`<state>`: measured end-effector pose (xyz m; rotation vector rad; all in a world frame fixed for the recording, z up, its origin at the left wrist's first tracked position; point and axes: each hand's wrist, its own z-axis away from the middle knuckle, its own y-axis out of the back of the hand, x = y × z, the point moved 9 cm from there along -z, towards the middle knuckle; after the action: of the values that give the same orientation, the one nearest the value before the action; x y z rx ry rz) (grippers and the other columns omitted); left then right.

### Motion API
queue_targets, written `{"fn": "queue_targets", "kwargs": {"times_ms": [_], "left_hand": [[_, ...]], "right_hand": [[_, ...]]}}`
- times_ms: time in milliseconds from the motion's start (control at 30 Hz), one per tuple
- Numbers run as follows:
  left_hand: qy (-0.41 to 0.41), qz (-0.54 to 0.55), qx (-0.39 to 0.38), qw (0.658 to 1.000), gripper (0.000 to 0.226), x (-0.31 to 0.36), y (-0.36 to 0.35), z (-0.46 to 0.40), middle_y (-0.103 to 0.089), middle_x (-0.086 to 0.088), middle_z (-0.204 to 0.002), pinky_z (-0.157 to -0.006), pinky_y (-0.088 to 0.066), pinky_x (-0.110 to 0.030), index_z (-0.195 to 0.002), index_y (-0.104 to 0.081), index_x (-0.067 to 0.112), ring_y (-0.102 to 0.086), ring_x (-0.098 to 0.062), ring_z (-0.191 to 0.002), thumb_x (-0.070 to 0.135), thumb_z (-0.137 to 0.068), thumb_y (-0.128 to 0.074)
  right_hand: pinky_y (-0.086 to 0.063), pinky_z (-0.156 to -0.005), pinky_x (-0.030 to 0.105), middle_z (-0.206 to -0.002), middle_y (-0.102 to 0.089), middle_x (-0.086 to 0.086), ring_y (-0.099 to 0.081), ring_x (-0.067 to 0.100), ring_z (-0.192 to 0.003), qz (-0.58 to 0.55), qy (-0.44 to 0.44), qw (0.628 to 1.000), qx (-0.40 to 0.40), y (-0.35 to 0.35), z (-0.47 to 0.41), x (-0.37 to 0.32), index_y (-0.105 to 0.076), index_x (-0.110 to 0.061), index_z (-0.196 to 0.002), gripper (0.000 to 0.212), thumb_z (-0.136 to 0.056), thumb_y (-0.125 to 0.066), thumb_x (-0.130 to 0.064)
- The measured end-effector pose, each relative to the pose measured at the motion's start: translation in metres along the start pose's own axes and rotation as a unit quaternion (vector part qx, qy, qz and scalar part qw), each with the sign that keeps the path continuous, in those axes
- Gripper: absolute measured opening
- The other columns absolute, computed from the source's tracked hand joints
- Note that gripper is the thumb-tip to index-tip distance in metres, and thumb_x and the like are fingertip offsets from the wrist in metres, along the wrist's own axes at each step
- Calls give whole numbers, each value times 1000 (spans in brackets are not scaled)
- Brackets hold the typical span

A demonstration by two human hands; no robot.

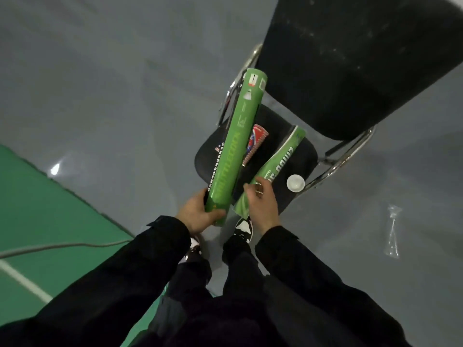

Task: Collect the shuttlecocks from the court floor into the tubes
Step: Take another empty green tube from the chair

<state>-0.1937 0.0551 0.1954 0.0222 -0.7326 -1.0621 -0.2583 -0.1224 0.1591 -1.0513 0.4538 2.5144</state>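
The person stood over a black chair (253, 156), and both green tubes were already in hand, near the seat's front edge. The left hand (198, 214) was clenched around the near end of the longer tube (236, 144), thumb across its front. That tube's long axis ran from the grip up and away, tilting slightly right, so its far end reached the gap below the chair's backrest (350, 58). It could not be told whether the tube rested on the seat or was lifted clear of it.

The right hand (263, 206) was grasping the near end of the second tube (278, 166), fingers curled over its top. This tube lay on the seat, its long axis slanting away and to the right, so the two tubes spread apart like a V from the hands. A white cap (296, 182) sat on the seat just right of the second tube, nearer the right hand than the left.

No shuttlecocks showed anywhere; the grey floor (100, 71) and green court (30, 209) to the left held none in view. Collection had likely not begun. The next move probably hinged on lifting both tubes towards the body along their own axes, since each grip was at a near end and the weight lay far of the hands.
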Motion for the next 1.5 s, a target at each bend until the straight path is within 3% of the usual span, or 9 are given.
{"fn": "queue_targets", "kwargs": {"times_ms": [133,267,400,600,733,867,1000,1233,1500], "left_hand": [[-43,106,53,992,64,1,34,58,-65,-3,-126,-77,-48,-9,-150,-46,14,-64,-10,-100,16,-93,-77],[-73,227,124,963,58,-18,70,125,-65,2,-116,-72,-54,-13,-144,-47,10,-68,7,-88,1,-93,-73],[-91,343,249,901,48,-65,115,198,-68,-10,-118,-75,-59,-22,-136,-51,13,-71,-20,-104,-7,-94,-67],[-70,503,489,709,51,-180,167,325,-64,6,-133,-90,-53,-21,-148,-48,25,-61,0,-115,4,-102,-51],[-36,534,579,615,43,-276,193,412,-65,-1,-136,-110,-50,-45,-146,-55,18,-64,-16,-123,19,-103,-53],[-19,566,639,521,35,-383,212,503,-71,-1,-122,-101,-57,-46,-137,-60,19,-70,-18,-110,26,-103,-55],[-4,575,690,439,25,-485,219,592,-72,-1,-118,-70,-57,-14,-128,-62,21,-72,1,-89,28,-104,-58],[54,594,758,264,36,-651,194,724,-71,-11,-119,-95,-59,-40,-126,-64,6,-69,-29,-110,34,-105,-57],[131,583,794,114,43,-798,152,856,-70,-11,-123,-104,-54,-53,-128,-62,6,-68,-26,-114,39,-101,-62]], "right_hand": [[-50,-107,33,-134,-66,-5,-63,6,-123,-61,28,986,-153,-64,41,-47,-41,-27,-153,85,-81,-74,-56],[-57,-88,22,-117,-73,-21,-70,2,-109,24,106,969,-222,-135,91,-91,-57,-47,-127,59,-74,-82,-58],[-58,-76,20,-108,-75,-17,-74,5,-98,80,157,941,-289,-219,157,-120,-60,-47,-112,50,-70,-87,-53],[-58,-72,18,-103,-78,-10,-75,7,-94,149,179,882,-410,-358,296,-105,-61,-27,-121,54,-74,-85,-39],[-58,-76,17,-111,-76,-6,-74,3,-95,224,184,825,-485,-441,396,-52,-60,-26,-128,39,-92,-76,-24],[-60,-83,23,-111,-76,-8,-74,5,-97,282,189,754,-562,-519,503,4,-61,-32,-123,36,-91,-77,-27],[-59,-76,19,-104,-77,-12,-74,3,-93,335,205,663,-637,-587,604,56,-62,-37,-116,36,-86,-82,-32],[-58,-97,41,-118,-74,1,-72,18,-107,400,225,510,-728,-688,744,164,-57,-19,-133,58,-84,-85,-32],[-59,-97,43,-116,-75,5,-74,21,-104,446,176,350,-804,-791,902,279,-58,-16,-131,55,-85,-85,-28]]}}
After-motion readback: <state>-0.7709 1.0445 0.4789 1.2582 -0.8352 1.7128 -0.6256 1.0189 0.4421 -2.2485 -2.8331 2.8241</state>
